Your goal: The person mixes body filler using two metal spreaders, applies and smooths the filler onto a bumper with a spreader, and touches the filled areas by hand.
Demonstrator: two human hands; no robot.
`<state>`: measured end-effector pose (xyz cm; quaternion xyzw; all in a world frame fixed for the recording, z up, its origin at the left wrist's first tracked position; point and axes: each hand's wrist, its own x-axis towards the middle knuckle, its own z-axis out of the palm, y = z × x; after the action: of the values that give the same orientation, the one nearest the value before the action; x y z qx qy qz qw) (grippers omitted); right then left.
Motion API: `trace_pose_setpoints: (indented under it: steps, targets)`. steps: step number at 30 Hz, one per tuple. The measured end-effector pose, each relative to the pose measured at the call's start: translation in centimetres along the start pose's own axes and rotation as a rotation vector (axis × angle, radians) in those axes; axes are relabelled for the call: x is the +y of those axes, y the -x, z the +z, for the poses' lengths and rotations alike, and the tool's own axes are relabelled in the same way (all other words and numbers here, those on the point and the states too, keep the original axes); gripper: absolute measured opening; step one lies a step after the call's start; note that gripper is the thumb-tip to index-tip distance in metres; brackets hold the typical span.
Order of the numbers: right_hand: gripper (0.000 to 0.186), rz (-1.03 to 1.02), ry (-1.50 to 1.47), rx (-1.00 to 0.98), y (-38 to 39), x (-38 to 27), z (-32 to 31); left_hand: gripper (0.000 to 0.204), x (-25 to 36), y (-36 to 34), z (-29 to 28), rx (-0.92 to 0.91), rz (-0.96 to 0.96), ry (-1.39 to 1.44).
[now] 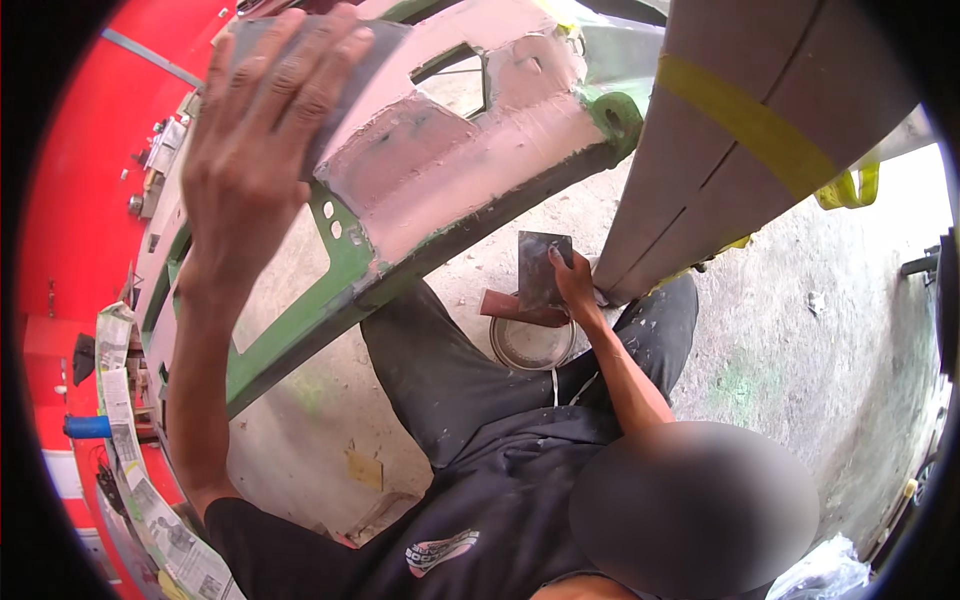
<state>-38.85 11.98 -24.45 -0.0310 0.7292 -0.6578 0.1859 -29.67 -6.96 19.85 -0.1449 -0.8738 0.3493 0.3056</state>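
My left hand [255, 130] lies with its fingers stretched out flat over a dark grey, smooth patch [385, 40] at the upper end of a vehicle body panel; I cannot tell if this is a loose sheet or the panel's own surface. The panel [450, 210] is coated in pink filler and green paint, with cut-out openings. Between my knees, my right hand [575, 285] grips a dark grey square sheet [540, 265], thumb on its face. Just below it, a reddish-brown flat piece [500, 304] rests across the rim of a round tin [532, 357].
A large grey panel [735, 100] with yellow tape rises on the right, close to my right hand. Newspaper-covered edging [135, 465] and a blue roll [88, 427] are at the left, before a red wall [75, 200]. Dusty concrete floor [770, 340] lies around my legs.
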Motion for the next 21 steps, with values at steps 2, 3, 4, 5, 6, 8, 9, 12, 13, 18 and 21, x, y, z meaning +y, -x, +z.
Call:
trace_pose_setpoints:
  steps: [2,3,4,5,6,8,9,12,13,18,21]
  targets:
    - [0.037,-0.003,-0.076,-0.002,0.1,0.0,0.6,0.049,1.8,-0.4,0.2,-0.040,0.056,-0.005]
    - [0.037,-0.002,-0.077,0.003,0.3,-0.4,0.8,0.048,2.8,-0.5,0.5,-0.082,0.108,-0.005]
    - [0.035,0.014,-0.039,-0.004,0.4,-0.7,0.9,0.048,3.5,-0.4,1.3,-0.073,0.135,0.009]
    - [0.032,0.031,0.002,-0.009,0.6,-1.1,0.7,0.048,4.1,-0.7,2.0,-0.068,0.138,0.015]
    - [0.033,0.013,-0.034,-0.011,0.9,-1.5,0.6,0.049,4.5,-1.0,2.5,-0.075,0.166,0.011]
    - [0.033,0.018,-0.046,0.010,1.6,-2.4,0.4,0.052,4.8,-1.6,3.7,-0.055,0.216,-0.020]
    - [0.033,0.021,-0.058,0.020,1.7,-2.7,0.3,0.052,4.7,-2.0,4.0,-0.051,0.219,-0.021]
    - [0.036,0.038,-0.068,0.018,1.2,-2.4,-0.1,0.052,4.6,-2.9,4.5,-0.071,0.252,-0.041]
    - [0.036,0.037,-0.073,0.021,1.1,-2.2,-0.2,0.051,4.5,-3.0,4.5,-0.072,0.255,-0.002]
    - [0.032,-0.007,-0.053,0.007,0.7,-1.8,-0.2,0.047,3.2,-2.9,4.9,-0.027,0.236,0.082]
    - [0.032,0.004,-0.071,0.027,0.8,-1.7,0.2,0.045,2.8,-3.0,4.9,-0.047,0.241,0.144]
